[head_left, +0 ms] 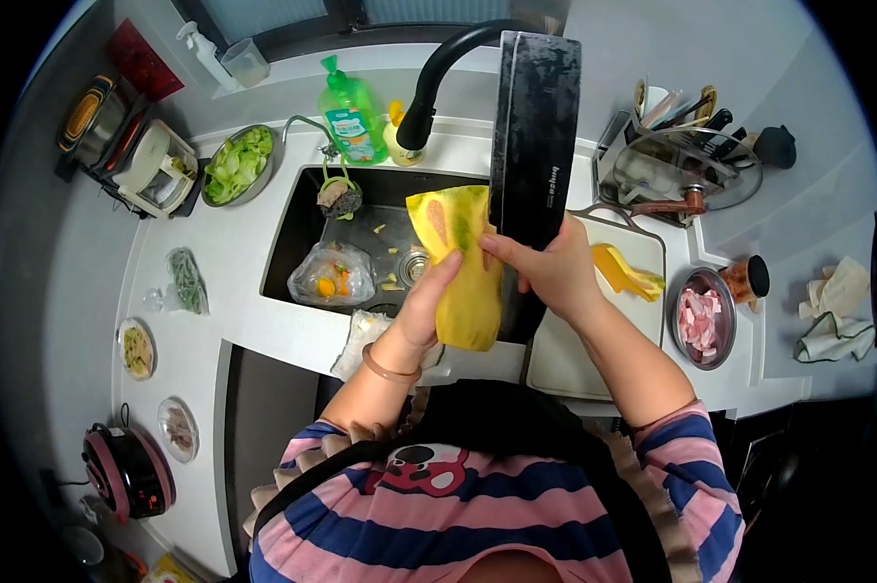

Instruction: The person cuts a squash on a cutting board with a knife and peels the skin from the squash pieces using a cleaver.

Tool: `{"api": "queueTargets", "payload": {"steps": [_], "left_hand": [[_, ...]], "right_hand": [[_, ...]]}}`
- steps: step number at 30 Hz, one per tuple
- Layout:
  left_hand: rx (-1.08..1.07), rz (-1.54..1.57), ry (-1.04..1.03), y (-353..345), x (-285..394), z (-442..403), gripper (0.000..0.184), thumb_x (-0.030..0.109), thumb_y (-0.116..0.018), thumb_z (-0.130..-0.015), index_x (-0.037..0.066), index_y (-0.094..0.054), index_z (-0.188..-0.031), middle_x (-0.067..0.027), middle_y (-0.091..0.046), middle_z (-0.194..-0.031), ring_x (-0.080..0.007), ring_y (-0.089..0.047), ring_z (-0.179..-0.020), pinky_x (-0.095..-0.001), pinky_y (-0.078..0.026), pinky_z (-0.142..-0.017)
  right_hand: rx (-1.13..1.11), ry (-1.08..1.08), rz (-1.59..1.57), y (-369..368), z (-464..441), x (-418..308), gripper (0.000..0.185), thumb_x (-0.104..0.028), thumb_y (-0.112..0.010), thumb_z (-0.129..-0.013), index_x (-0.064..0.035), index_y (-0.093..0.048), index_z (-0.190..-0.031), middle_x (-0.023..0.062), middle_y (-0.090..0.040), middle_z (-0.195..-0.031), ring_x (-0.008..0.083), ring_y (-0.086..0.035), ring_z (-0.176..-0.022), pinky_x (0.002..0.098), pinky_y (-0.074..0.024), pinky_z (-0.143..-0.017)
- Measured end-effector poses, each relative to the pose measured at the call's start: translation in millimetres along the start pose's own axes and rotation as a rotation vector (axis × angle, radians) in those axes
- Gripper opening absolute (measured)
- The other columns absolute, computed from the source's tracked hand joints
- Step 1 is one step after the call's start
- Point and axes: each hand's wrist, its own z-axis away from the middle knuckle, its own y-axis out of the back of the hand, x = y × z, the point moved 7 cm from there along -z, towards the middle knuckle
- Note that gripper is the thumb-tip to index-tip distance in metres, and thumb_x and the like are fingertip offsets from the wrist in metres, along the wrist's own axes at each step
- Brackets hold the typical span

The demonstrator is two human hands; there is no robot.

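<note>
My left hand [424, 301] holds a long yellow piece of pumpkin [470, 311] upright over the front right of the sink, thumb across its near face. Green patches and paler cut spots mark its surface. In my right hand [547, 262] is a broad black-bladed cleaver [538, 126], its blade pointing up and away from me; the handle is hidden by the hand. My right thumb presses on the pumpkin's right side, close to the blade's lower end. Another yellow pumpkin piece [625, 272] lies on the pale cutting board [579, 364] to the right.
Scraps and a plastic bag [332, 275] lie in the black sink [283, 233]; a black faucet [424, 107] arches above. A bowl of greens [239, 165] stands left, a bowl of raw meat [703, 321] right. Behind are a green soap bottle [351, 117] and a utensil rack [613, 160].
</note>
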Motion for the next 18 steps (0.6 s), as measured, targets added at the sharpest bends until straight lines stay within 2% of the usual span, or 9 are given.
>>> {"api": "queueTargets", "payload": {"steps": [2, 6, 8, 10, 12, 15, 18], "left_hand": [[-0.032, 0.005, -0.013, 2, -4, -2, 0.054, 0.043, -0.04, -0.092, 0.006, -0.037, -0.131, -0.0107, -0.051, -0.118, -0.0212, -0.053, -0.104, -0.0336, -0.043, -0.089], [-0.141, -0.027, -0.121, -15, 4, -2, 0.055, 0.044, -0.042, -0.091, 0.006, -0.037, -0.13, -0.0101, -0.051, -0.116, -0.0204, -0.052, -0.103, -0.0326, -0.043, -0.087], [-0.04, -0.245, -0.195, -11, 17, -2, 0.045, 0.033, -0.043, -0.093, 0.003, -0.04, -0.126, -0.0076, -0.051, -0.108, -0.0159, -0.051, -0.096, -0.0295, -0.042, -0.084], [-0.037, -0.251, -0.232, -11, 16, -3, 0.044, 0.032, -0.043, -0.093, 0.002, -0.04, -0.126, -0.0074, -0.051, -0.108, -0.0155, -0.051, -0.096, -0.0293, -0.042, -0.085], [-0.032, -0.258, -0.272, -10, 18, -4, 0.043, 0.031, -0.043, -0.093, 0.002, -0.04, -0.126, -0.0073, -0.05, -0.108, -0.0151, -0.05, -0.097, -0.0292, -0.042, -0.085], [0.0, -0.28, -0.26, -9, 17, -6, 0.043, 0.03, -0.043, -0.094, 0.002, -0.04, -0.126, -0.007, -0.05, -0.11, -0.0149, -0.049, -0.099, -0.029, -0.041, -0.086], [0.014, -0.127, -0.296, -8, 15, -7, 0.043, 0.029, -0.043, -0.094, 0.002, -0.038, -0.128, -0.0068, -0.049, -0.111, -0.0151, -0.049, -0.101, -0.0288, -0.041, -0.086]], "right_hand": [[0.051, 0.024, -0.055, -5, 3, 4, 0.023, -0.015, -0.074, -0.077, -0.0024, -0.062, -0.092, 0.0009, -0.061, -0.069, 0.006, -0.051, -0.047, 0.0204, -0.0389, -0.038], [0.106, 0.018, -0.112, -4, 2, 2, 0.023, -0.016, -0.073, -0.077, -0.0024, -0.062, -0.092, 0.001, -0.061, -0.069, 0.0062, -0.052, -0.047, 0.0203, -0.0396, -0.039], [0.089, 0.026, -0.102, -2, -2, 1, 0.019, -0.015, -0.073, -0.078, -0.002, -0.062, -0.087, 0.0011, -0.06, -0.066, 0.0065, -0.049, -0.044, 0.0203, -0.0374, -0.038], [0.074, 0.035, -0.091, 0, -3, 0, 0.017, -0.015, -0.072, -0.079, -0.0017, -0.061, -0.082, 0.0012, -0.058, -0.063, 0.0067, -0.046, -0.041, 0.0203, -0.0351, -0.037], [0.051, 0.028, -0.065, -2, -4, 1, 0.023, -0.018, -0.072, -0.08, -0.0023, -0.061, -0.093, 0.0009, -0.061, -0.069, 0.0063, -0.05, -0.046, 0.0207, -0.0383, -0.038], [0.117, 0.067, -0.048, 0, -6, 4, 0.023, -0.019, -0.069, -0.082, -0.003, -0.06, -0.096, 0.0005, -0.06, -0.068, 0.0059, -0.048, -0.044, 0.021, -0.0372, -0.038], [0.18, 0.033, -0.067, 3, -5, 4, 0.023, -0.02, -0.066, -0.085, -0.0018, -0.058, -0.099, 0.0033, -0.062, -0.069, 0.0084, -0.051, -0.047, 0.022, -0.0399, -0.042]]}}
